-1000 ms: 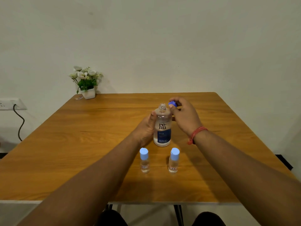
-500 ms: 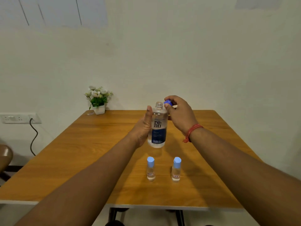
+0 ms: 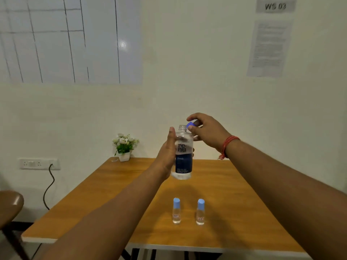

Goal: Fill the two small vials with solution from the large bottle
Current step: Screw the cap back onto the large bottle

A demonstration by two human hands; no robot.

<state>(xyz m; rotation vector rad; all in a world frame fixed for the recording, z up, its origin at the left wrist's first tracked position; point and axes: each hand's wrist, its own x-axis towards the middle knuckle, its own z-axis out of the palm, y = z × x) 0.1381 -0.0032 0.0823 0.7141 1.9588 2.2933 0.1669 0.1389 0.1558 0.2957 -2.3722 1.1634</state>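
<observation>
My left hand (image 3: pixel 167 156) grips the large clear bottle (image 3: pixel 183 158) with a dark blue label, upright and lifted above the wooden table (image 3: pixel 116 199). Its neck is uncapped. Just right of the neck, my right hand (image 3: pixel 208 131) pinches the blue cap (image 3: pixel 190 125) between thumb and fingers. Two small clear vials stand side by side on the table below the bottle, the left vial (image 3: pixel 176 212) and the right vial (image 3: pixel 200 212), each with a light blue cap on.
A small white pot of flowers (image 3: pixel 124 147) sits at the table's far left corner. A wall socket with a black cord (image 3: pixel 49 182) is on the left wall. A brown stool (image 3: pixel 9 205) stands left of the table.
The bottle has been lifted off the table and raised in my left hand. My right hand rose with it, still pinching the cap. The camera tilted upward.
</observation>
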